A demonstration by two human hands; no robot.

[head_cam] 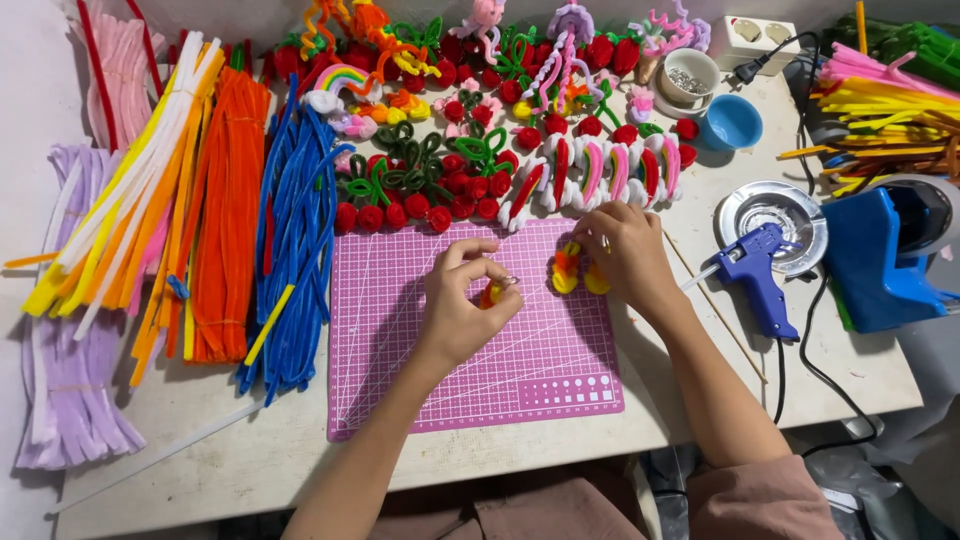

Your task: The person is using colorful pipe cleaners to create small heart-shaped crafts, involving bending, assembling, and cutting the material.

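A pink cutting mat covers the near surface. Above it, the left hand has its grip pinched on a small yellow-orange coil; just beyond, the right hand has its grip closed on a yellow-orange pipe-cleaner piece.

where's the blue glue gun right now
In the head view the blue glue gun lies on the table's right side, just right of the right hand, beside the round metal dish.

cutting mat: pink, white grid lines
glue gun: blue
small bowl: light blue
stem bundles: orange, blue, lilac
piece in left hand: yellow and orange
piece under right hand: yellow, orange-red
counter: pale, off-white
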